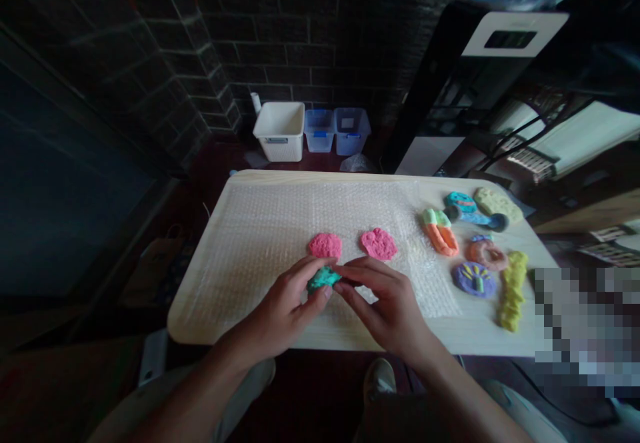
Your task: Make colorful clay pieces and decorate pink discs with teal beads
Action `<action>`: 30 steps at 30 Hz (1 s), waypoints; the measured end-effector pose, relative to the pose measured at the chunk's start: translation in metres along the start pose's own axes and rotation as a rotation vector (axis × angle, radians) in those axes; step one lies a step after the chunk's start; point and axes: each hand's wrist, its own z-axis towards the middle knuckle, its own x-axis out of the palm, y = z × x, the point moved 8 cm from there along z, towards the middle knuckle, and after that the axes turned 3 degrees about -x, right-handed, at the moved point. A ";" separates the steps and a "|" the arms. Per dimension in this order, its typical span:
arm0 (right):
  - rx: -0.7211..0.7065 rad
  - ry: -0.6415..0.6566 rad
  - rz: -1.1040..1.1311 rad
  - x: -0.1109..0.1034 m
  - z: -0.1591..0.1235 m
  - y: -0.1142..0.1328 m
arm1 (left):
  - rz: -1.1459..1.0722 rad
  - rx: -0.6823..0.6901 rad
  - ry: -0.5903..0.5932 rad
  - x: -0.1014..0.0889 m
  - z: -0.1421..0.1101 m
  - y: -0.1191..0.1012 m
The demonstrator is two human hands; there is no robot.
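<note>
A lump of teal modelling clay (323, 278) is held just above the bubble wrap, between my two hands. My left hand (293, 294) is closed around its left side, thumb in front and fingers behind. At its right edge, the fingertips of my right hand (383, 294) pinch together against the clay; how much of it they grip is partly hidden. Just beyond my fingers lie two flattened pink clay pieces: one on the left (325, 245), its lower edge close behind my left fingers, and one on the right (379, 244) with a bumpy surface.
Bubble wrap (260, 230) covers much of the pale table (200, 316). Several clay shapes lie at the right, among them a purple disc (475, 279), a yellow strip (513, 290) and an orange-green loop (441, 233). Storage bins (280, 133) and a water dispenser (440, 96) stand beyond.
</note>
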 end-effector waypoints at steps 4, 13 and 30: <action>-0.015 0.070 -0.008 0.001 0.003 0.003 | -0.030 -0.031 0.054 0.003 -0.004 -0.002; 0.015 0.035 -0.069 0.005 -0.006 0.003 | -0.045 -0.056 0.165 0.015 -0.008 -0.016; -0.046 0.235 0.085 0.002 0.000 0.024 | -0.535 -0.335 0.178 0.024 -0.013 0.003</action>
